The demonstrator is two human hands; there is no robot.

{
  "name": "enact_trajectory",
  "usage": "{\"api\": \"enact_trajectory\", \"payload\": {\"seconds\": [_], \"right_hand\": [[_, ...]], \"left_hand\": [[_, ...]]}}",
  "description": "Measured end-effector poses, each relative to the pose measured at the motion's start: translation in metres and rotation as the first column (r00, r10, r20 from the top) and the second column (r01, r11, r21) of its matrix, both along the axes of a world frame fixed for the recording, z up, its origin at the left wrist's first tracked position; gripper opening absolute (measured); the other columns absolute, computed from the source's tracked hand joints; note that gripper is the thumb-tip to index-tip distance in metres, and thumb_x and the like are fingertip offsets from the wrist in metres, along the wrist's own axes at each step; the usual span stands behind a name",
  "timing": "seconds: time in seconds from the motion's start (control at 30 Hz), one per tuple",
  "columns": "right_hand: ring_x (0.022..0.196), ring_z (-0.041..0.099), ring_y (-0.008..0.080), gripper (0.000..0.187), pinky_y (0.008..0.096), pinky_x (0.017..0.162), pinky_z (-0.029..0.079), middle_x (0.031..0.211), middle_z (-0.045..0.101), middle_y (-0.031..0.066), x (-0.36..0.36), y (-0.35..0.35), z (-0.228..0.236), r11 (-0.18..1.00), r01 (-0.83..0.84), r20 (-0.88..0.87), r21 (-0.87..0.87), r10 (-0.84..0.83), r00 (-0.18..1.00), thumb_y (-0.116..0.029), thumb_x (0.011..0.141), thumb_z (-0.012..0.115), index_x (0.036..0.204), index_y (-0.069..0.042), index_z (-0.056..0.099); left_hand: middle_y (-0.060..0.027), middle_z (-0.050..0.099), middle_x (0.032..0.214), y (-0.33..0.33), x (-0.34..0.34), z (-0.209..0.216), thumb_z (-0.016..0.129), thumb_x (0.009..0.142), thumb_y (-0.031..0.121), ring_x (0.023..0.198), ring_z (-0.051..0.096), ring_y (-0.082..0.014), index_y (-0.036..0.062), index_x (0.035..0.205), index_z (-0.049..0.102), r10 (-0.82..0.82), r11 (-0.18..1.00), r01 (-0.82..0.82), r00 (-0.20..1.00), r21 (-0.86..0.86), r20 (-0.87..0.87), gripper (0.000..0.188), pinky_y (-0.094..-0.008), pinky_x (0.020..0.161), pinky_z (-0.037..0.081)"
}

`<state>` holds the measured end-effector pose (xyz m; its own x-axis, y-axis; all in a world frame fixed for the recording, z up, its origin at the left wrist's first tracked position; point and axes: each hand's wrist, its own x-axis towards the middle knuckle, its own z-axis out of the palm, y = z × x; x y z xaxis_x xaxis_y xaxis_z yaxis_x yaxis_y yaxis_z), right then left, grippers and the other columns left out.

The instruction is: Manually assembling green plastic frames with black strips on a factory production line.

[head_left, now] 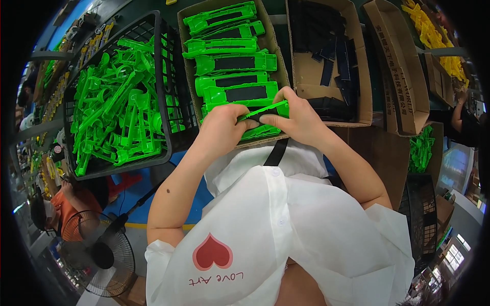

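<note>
Both hands grip a green plastic part (270, 108) with a black strip along it, held tilted over the near end of a cardboard box (282, 61). My left hand (223, 125) pinches its left end, thumb pressed against the black strip. Its right end is between the thumb and fingers of my right hand (298, 117). Beneath and beyond them in the box lie several green plastic parts (232, 63) with black rectangular inserts, stacked in a row. Some fingertips are hidden behind the held part.
On the left stands a black crate (168, 66) heaped with loose green parts (115, 102). To the right, a cardboard box (309, 84) holds dark flat strips (326, 48). Folded cardboard (395, 66) stands beyond it. A fan (97, 252) is at lower left; a person in orange (76, 206) sits behind it.
</note>
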<state>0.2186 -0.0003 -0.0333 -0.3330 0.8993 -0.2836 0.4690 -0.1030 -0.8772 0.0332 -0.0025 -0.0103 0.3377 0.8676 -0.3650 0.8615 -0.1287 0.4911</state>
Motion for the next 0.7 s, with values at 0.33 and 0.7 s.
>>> {"api": "enact_trajectory", "payload": {"seconds": [0.33,0.7], "right_hand": [[0.054,0.047,0.0110,0.067,0.0230,0.048,0.038,0.079,0.051,0.0075,0.008,0.019,-0.003,0.924,-0.067,-0.593,-0.377,-0.185,0.784,-0.026,0.074,0.067,0.120,-0.001,0.024],[0.093,0.056,0.0343,0.049,0.0393,0.078,0.046,0.098,0.056,0.0252,0.088,0.079,-0.063,0.932,0.347,0.762,0.109,-0.302,0.573,-0.029,0.073,0.063,0.102,0.007,0.046]], "left_hand": [[-0.0056,0.053,0.059,0.051,0.009,-0.010,0.069,0.064,0.026,0.062,0.053,-0.0256,0.0083,0.063,0.061,-0.103,0.841,0.008,0.984,0.541,0.146,0.019,-0.0355,0.060,0.040],[-0.0109,0.016,0.140,0.078,-0.006,-0.060,0.036,0.083,0.053,0.130,0.010,-0.0295,0.0193,0.134,0.023,0.030,0.901,0.109,0.950,0.420,-0.311,0.063,-0.0520,0.101,0.006]]}}
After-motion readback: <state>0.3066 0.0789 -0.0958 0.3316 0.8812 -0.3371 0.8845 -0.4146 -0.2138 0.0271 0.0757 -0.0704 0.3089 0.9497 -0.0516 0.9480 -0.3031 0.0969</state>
